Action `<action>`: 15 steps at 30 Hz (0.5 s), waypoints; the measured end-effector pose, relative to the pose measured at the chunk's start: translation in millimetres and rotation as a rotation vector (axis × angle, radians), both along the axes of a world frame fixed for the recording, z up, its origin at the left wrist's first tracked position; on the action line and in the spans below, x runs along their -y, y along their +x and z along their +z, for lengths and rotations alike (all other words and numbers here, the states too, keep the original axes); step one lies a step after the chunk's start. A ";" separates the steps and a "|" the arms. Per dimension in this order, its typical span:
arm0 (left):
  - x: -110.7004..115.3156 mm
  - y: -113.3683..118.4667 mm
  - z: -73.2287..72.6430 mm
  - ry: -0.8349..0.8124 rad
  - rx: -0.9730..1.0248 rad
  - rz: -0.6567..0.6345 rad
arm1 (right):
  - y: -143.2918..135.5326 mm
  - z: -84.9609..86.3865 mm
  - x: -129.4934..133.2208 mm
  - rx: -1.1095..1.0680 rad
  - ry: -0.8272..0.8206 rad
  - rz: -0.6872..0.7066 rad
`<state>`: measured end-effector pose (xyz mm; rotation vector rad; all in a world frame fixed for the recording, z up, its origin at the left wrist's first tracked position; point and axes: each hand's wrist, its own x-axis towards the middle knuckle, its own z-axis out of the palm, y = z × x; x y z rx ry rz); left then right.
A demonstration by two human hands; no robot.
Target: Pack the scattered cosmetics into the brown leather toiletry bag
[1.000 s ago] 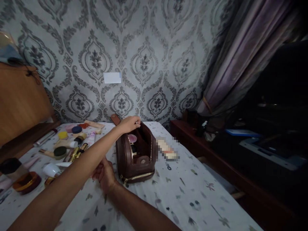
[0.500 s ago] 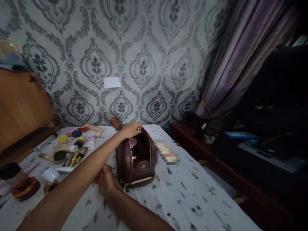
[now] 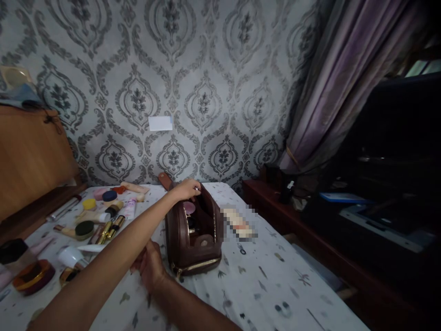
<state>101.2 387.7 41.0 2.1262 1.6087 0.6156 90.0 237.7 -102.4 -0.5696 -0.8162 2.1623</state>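
Observation:
A brown makeup bag (image 3: pixel 196 255) with gold zippers stands unzipped on the patterned white cloth. My left hand (image 3: pixel 188 189) reaches across to its upper back edge, with bent fingers closed on the rim at the opening. Inside the bag, a round pink item (image 3: pixel 189 208) and a dark item with a gold band (image 3: pixel 191 225) show; its depth is in shadow. Beneath my left forearm, my right hand (image 3: pixel 151 269) is beside the bag's left side, its fingers curled together. My left forearm partly covers those fingers, so anything between them is hidden.
Several cosmetics, including a dark green-lidded jar (image 3: pixel 84 230), gold tubes (image 3: pixel 112 228) and an amber round jar (image 3: pixel 33 276), lie left of my arms. A blurred-out flat item (image 3: pixel 237 223) lies right of the bag. The cloth's edge drops toward a dark red ledge (image 3: pixel 272 202).
The view has tilted slightly, so the wall and table appear a little lower. My left hand has shifted slightly left at the bag's rim; my right hand stays beside the bag.

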 end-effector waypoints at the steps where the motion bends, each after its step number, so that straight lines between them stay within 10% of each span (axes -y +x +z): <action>1: -1.7 -0.3 -0.6 -0.026 0.024 0.005 | 0.2 0.3 0.1 0.003 0.002 -0.001; 15: -9.3 -3.3 -8.1 -0.197 0.362 0.061 | 2.6 3.1 0.5 0.045 -0.013 0.044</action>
